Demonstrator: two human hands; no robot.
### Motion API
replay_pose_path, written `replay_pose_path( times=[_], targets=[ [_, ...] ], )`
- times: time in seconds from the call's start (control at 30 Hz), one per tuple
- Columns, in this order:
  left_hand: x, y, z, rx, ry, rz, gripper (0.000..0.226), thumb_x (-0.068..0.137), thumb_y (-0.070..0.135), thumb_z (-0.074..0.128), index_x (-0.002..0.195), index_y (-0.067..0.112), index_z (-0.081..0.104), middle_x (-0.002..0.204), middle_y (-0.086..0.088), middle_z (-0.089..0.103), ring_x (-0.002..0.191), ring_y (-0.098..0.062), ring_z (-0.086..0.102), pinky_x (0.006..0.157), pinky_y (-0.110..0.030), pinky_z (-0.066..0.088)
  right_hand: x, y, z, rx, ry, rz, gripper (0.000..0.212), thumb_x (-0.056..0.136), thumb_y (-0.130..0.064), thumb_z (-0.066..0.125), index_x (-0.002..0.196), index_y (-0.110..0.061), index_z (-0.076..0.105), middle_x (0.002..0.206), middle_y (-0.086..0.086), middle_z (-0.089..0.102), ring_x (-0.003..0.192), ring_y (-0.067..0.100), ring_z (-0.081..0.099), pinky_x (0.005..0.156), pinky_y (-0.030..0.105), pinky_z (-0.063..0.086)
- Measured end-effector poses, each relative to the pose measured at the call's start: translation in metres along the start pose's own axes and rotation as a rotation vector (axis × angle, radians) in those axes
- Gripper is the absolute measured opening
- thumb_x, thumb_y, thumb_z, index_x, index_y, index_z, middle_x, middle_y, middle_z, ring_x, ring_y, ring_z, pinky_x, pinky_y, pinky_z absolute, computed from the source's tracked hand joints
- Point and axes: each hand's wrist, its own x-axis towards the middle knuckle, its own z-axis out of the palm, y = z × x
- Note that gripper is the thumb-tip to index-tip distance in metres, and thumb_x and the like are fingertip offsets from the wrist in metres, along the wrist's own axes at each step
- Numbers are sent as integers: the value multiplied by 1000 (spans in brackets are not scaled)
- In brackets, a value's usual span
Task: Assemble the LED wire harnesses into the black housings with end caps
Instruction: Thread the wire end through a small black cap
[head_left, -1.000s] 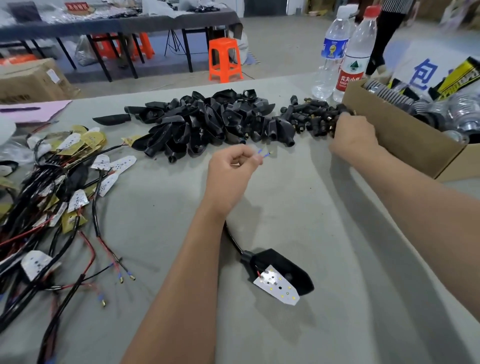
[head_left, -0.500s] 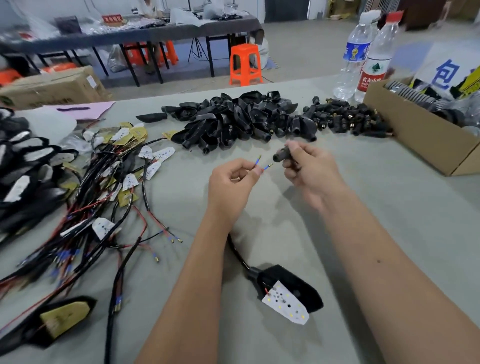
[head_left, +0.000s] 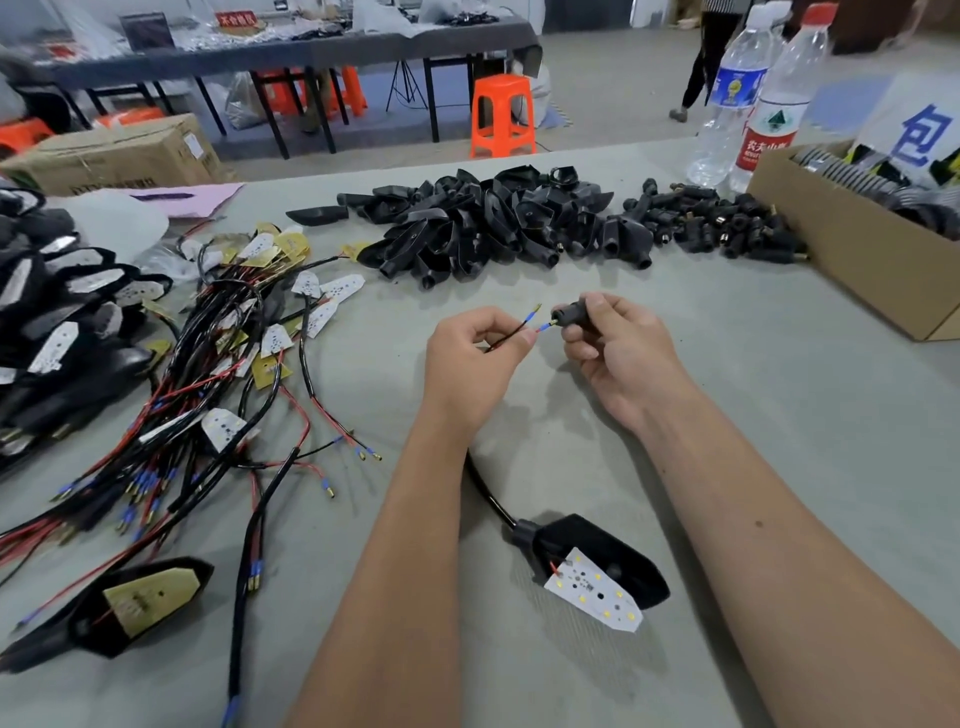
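My left hand (head_left: 475, 358) pinches two thin wires (head_left: 514, 332), their blue-sleeved tips pointing right. My right hand (head_left: 618, 348) holds a small black end cap (head_left: 571, 313) in a closed grip, its opening just beside the lower wire tip; I cannot tell if they touch. The wires trail back under my left wrist to a black housing (head_left: 597, 551) lying near me on the grey desk (head_left: 753, 441), with a white LED board (head_left: 595, 590) sticking out of it. Far across the desk lies a pile of housings (head_left: 493, 223), with a heap of caps (head_left: 722, 223) to its right. Tangled harnesses (head_left: 208, 384) lie left.
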Motion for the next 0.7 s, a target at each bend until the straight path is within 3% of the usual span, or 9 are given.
replay_pose_path(
  times=[0.27, 0.5, 0.6, 0.7],
  targets=[
    [1, -1, 2, 70, 47, -31, 13, 87, 13, 76, 74, 11, 73, 64, 2, 54, 61, -11, 44, 60, -21, 37, 0, 1, -1, -45, -24, -16, 12, 108, -8, 48, 100, -3, 55, 78, 12, 75, 57, 13, 54, 45, 19, 39],
    [2, 2, 0, -1, -35, -99, 16, 85, 11, 64, 82, 16, 78, 61, 3, 56, 60, -15, 46, 61, -28, 39, -4, 10, 4, -281, -60, -193, 4, 106, -6, 52, 103, -6, 54, 78, 11, 74, 56, 13, 55, 46, 22, 42],
    [3, 1, 1, -51, -39, -139, 25, 92, 2, 61, 91, 18, 80, 73, -11, 68, 65, -14, 55, 68, -28, 48, -4, 9, 3, -254, -8, -207, 3, 106, -6, 52, 104, -6, 55, 80, 15, 73, 57, 12, 56, 47, 22, 42],
    [3, 1, 3, -80, 18, -116, 16, 92, 2, 69, 96, 13, 79, 82, -9, 75, 66, -13, 62, 68, -22, 53, -5, 8, 2, -243, -20, -208, 4, 105, -6, 54, 102, -7, 56, 81, 15, 74, 57, 12, 56, 48, 22, 43]
  ],
)
